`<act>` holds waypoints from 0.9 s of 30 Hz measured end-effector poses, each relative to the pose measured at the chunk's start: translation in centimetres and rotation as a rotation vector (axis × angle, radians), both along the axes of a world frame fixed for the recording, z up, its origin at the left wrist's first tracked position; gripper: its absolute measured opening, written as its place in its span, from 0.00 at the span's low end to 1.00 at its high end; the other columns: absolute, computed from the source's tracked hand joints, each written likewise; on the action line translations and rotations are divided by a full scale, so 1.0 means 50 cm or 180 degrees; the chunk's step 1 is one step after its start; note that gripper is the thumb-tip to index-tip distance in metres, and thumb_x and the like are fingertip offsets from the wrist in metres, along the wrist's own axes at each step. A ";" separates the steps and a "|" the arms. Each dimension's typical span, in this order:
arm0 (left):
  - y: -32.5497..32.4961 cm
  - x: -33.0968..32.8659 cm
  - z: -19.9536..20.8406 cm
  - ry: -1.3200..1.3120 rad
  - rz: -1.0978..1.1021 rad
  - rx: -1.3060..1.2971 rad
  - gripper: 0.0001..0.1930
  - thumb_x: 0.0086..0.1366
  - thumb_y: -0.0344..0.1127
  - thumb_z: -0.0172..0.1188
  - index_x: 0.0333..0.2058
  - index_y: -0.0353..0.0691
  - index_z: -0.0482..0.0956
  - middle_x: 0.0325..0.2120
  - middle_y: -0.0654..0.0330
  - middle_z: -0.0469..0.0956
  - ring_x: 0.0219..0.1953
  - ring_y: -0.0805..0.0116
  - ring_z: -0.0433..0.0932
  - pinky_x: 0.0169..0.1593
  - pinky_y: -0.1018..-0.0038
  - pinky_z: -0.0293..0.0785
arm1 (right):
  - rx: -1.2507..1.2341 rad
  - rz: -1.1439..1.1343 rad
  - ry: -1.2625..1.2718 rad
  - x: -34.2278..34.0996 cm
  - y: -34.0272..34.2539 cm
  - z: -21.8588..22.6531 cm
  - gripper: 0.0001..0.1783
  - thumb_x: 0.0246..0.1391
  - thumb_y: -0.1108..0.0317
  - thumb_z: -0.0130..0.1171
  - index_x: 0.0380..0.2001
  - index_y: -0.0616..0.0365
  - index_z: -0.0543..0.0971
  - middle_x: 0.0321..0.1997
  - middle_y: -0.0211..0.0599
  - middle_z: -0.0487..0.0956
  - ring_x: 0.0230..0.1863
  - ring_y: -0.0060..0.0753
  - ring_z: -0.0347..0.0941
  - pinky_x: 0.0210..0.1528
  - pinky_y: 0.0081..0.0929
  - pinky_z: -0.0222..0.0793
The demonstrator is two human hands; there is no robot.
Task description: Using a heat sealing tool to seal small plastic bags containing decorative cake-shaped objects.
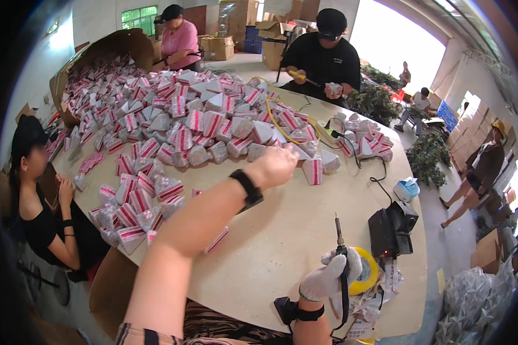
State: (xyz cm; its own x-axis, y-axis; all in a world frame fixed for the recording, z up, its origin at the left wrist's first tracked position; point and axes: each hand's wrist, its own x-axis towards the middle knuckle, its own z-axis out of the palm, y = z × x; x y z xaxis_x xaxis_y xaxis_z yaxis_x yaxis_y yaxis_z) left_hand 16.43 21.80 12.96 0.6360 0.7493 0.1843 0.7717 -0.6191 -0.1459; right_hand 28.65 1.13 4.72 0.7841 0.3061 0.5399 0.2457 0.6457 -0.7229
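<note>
My bare left hand (275, 167) reaches across the table to the near edge of a big heap of wrapped wedge-shaped pieces (213, 123), whitish with pink stripes. Its fingers are curled in against the pieces; what they grip, if anything, is hidden. Just to its right a striped wedge (312, 171) stands at the heap's edge. In a white glove, my right hand (331, 275) is closed round a soldering iron (341, 241), its tip pointing up and away from me. Both wrists wear black bands.
A black soldering station (388, 229) stands at the right, near a tissue pack (407, 188) and a yellow tape roll (365, 271). Black cords and a yellow cable (273, 118) cross the table. A smaller pile of wedges (133, 210) lies left. Co-workers are around the table.
</note>
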 end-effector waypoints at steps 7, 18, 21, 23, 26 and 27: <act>0.145 0.210 -0.164 -0.0220 0.0171 -0.0551 0.33 0.63 0.36 0.50 0.66 0.47 0.54 0.68 0.43 0.43 0.58 0.48 0.69 0.54 0.62 0.72 | -0.0140 -0.0218 -0.0169 0.012 0.010 -0.006 0.11 0.58 0.66 0.53 0.41 0.61 0.71 0.29 0.33 0.69 0.24 0.20 0.61 0.23 0.16 0.58; 0.094 0.132 -0.187 -0.0698 0.0297 -0.0321 0.22 0.48 0.38 0.69 0.41 0.36 0.74 0.37 0.51 0.78 0.38 0.51 0.81 0.40 0.61 0.78 | -0.0180 0.0060 -0.0113 0.012 0.006 -0.015 0.10 0.58 0.70 0.52 0.42 0.62 0.70 0.33 0.36 0.70 0.25 0.22 0.64 0.24 0.19 0.62; 0.070 0.076 -0.188 -0.0982 0.0481 -0.0511 0.12 0.56 0.38 0.61 0.36 0.37 0.79 0.37 0.47 0.79 0.39 0.54 0.81 0.43 0.63 0.78 | -0.0213 0.0073 -0.0108 0.007 0.004 -0.013 0.11 0.59 0.68 0.52 0.43 0.61 0.71 0.32 0.34 0.70 0.27 0.21 0.63 0.25 0.17 0.62; 0.051 0.041 -0.193 -0.0933 0.0551 -0.0985 0.16 0.55 0.39 0.63 0.38 0.35 0.78 0.35 0.47 0.80 0.39 0.52 0.81 0.41 0.61 0.77 | -0.0220 0.0090 -0.0176 0.006 0.003 -0.011 0.11 0.59 0.68 0.52 0.43 0.61 0.71 0.33 0.35 0.70 0.27 0.21 0.63 0.25 0.17 0.62; 0.017 0.002 -0.192 -0.1108 0.0947 -0.2144 0.19 0.56 0.40 0.64 0.41 0.33 0.77 0.32 0.46 0.80 0.36 0.51 0.81 0.39 0.60 0.77 | -0.0332 0.0212 -0.0111 0.009 0.004 -0.009 0.11 0.59 0.69 0.53 0.43 0.62 0.71 0.34 0.36 0.70 0.26 0.20 0.64 0.25 0.17 0.63; 0.001 -0.011 -0.190 -0.1321 0.1297 -0.2948 0.18 0.58 0.41 0.62 0.42 0.33 0.77 0.32 0.46 0.79 0.35 0.53 0.81 0.38 0.60 0.77 | -0.0361 0.0244 -0.0091 0.009 0.003 -0.009 0.11 0.59 0.69 0.53 0.43 0.62 0.71 0.34 0.36 0.70 0.26 0.20 0.64 0.25 0.17 0.63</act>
State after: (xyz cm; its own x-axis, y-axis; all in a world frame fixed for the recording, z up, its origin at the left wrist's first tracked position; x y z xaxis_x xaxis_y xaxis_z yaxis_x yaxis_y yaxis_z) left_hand 15.88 21.85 3.46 0.3272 0.8481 -0.4166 0.8251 -0.0416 0.5634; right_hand 29.12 1.29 4.28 0.7409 0.4248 0.5202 0.2204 0.5779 -0.7858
